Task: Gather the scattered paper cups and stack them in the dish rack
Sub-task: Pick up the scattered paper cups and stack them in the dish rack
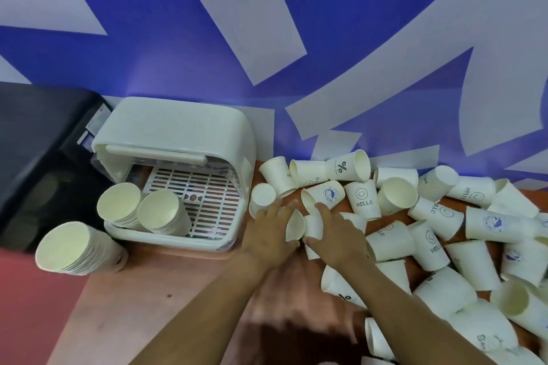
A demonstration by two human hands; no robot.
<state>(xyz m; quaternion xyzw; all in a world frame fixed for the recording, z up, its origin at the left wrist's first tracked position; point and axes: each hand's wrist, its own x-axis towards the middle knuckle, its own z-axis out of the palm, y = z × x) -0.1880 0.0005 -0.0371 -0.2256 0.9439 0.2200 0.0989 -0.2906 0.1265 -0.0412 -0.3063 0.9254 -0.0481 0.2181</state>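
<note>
Many white paper cups (430, 234) lie scattered over the right half of the brown table. The white dish rack (178, 139) stands at the left with its lid raised; two cup stacks (161, 213) lean inside on the slatted tray. A third stack (77, 249) lies on the table left of the rack. My left hand (267, 231) grips one cup (295, 227) by its side, thumb under it. My right hand (335, 234) grips another cup (312, 227) right beside it. The two cups touch, mouth to mouth.
A black appliance (35, 163) sits at the far left behind the rack. A blue and white wall (267, 38) rises directly behind the table. Bare tabletop (163, 290) shows in front of the rack, near my forearms.
</note>
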